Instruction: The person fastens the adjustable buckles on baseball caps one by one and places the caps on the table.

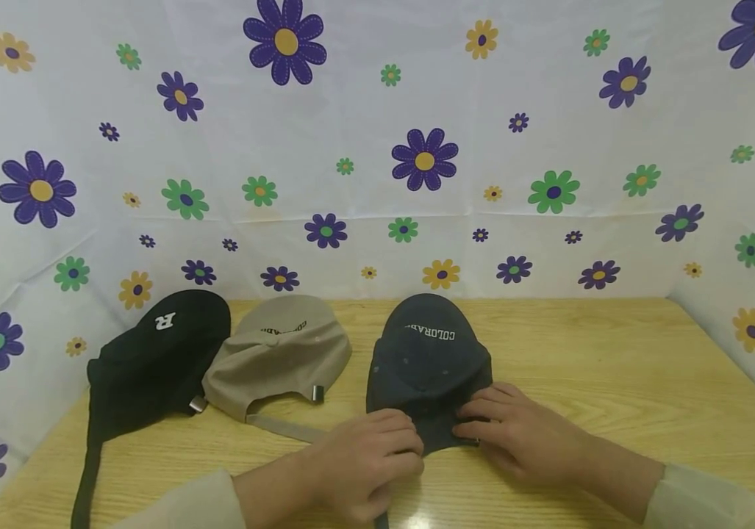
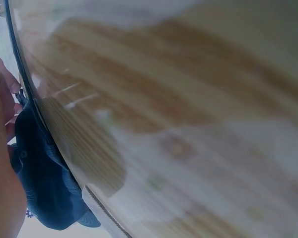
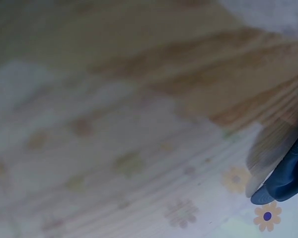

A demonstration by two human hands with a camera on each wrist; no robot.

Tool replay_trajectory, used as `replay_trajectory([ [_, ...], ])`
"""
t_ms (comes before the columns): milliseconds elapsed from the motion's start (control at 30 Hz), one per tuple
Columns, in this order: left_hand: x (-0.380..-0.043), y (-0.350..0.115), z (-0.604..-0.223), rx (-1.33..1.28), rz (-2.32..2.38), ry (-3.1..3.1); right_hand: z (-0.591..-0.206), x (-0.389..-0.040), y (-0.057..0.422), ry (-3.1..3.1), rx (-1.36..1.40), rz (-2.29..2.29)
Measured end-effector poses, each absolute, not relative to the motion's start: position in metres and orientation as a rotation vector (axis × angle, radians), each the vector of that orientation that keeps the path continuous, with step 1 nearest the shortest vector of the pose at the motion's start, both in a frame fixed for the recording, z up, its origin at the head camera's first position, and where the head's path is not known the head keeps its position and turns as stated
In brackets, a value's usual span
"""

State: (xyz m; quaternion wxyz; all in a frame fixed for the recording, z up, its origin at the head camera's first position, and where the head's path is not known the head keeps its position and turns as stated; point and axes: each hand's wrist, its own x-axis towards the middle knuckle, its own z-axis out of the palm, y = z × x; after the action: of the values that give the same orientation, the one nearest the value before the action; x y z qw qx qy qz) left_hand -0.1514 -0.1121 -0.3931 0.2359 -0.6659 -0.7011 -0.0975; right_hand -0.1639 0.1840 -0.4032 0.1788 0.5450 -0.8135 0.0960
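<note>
A navy baseball cap [image 1: 426, 367] lettered "COLORADO" in white lies on the table, lettering upside down to me and its back opening toward me. My left hand [image 1: 370, 459] grips its near left edge, fingers curled in, with a strap end hanging below. My right hand [image 1: 526, 433] holds the near right edge, fingers bent over the fabric beside a small metal buckle; its thumb is mostly hidden. In the left wrist view, fingertips pinch the edge of the navy cap [image 2: 44, 173]. The right wrist view catches only part of the cap [image 3: 288, 176].
Left of the navy cap sits a beige cap [image 1: 291, 360], its strap reaching toward my left wrist. Farther left is a black cap [image 1: 172, 360] with a white "R" and a long strap hanging toward me. A flowered white cloth [image 1: 351, 117] stands behind the wooden table [image 1: 602, 353].
</note>
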Motion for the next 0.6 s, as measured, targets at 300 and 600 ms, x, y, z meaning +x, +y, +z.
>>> replay_trajectory([
  [300, -0.1486, -0.1115, -0.3928, -1.920, -0.203, -1.979, -0.4043, -0.1640, 0.1838, -2.347, 1.564, 0.291],
  [600, -0.1467, -0.1100, -0.3921, -2.005, -0.154, -2.006, -0.4064, -0.1624, 0.1832, -2.385, 1.525, 0.364],
])
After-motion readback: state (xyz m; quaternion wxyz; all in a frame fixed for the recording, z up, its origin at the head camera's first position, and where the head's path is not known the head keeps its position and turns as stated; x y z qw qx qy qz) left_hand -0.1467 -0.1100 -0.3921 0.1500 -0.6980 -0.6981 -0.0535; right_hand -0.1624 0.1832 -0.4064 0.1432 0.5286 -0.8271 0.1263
